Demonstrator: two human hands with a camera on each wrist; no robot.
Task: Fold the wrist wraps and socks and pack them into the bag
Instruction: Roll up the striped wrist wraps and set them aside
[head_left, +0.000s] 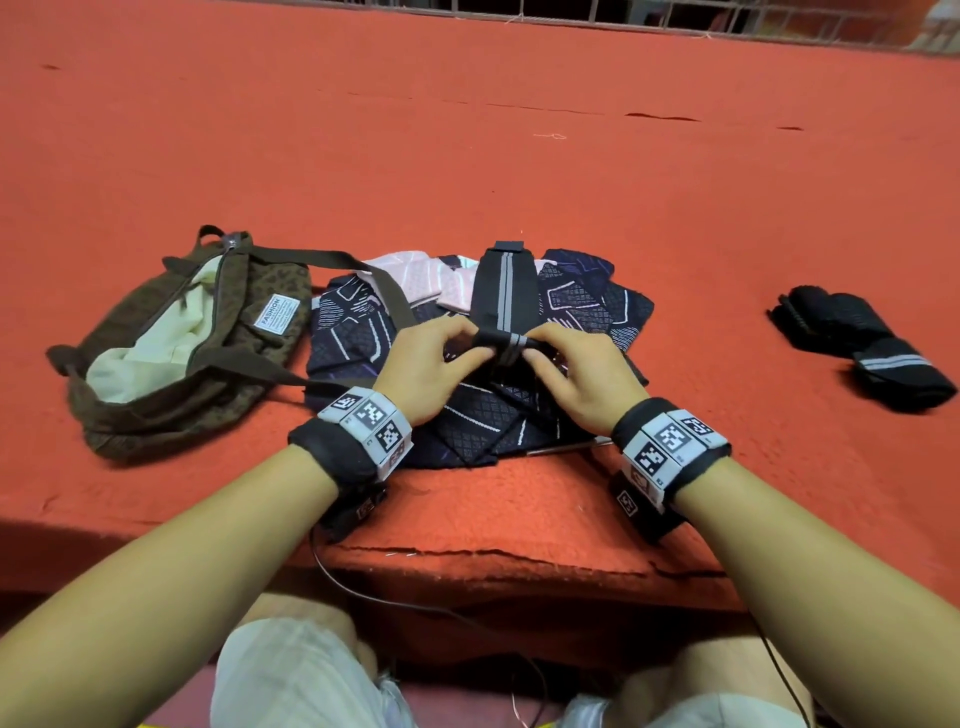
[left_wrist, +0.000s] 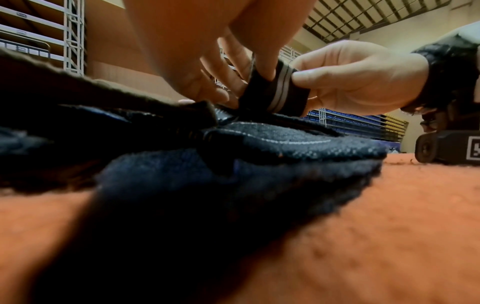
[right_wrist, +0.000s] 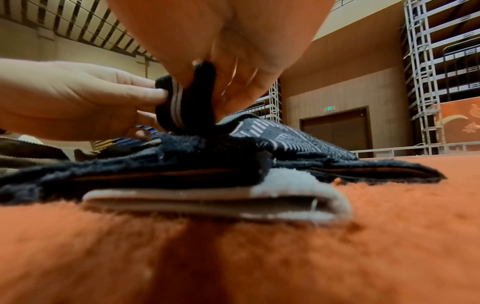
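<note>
A black wrist wrap (head_left: 506, 296) with a grey stripe lies stretched away from me over a pile of navy patterned socks (head_left: 467, 415) and a pink sock (head_left: 415, 275). Its near end is rolled up (left_wrist: 275, 92) (right_wrist: 182, 107). My left hand (head_left: 441, 358) and right hand (head_left: 566, 364) both pinch that roll from either side. A brown bag (head_left: 171, 343) with a pale lining lies open on the left; its strap crosses the socks. A second black wrap (head_left: 862, 348), rolled, lies at the right.
Everything rests on an orange carpeted platform (head_left: 467, 156) whose front edge (head_left: 493, 556) runs just below my wrists. A metal railing (head_left: 727, 15) lines the far side. Cables hang down by my knees.
</note>
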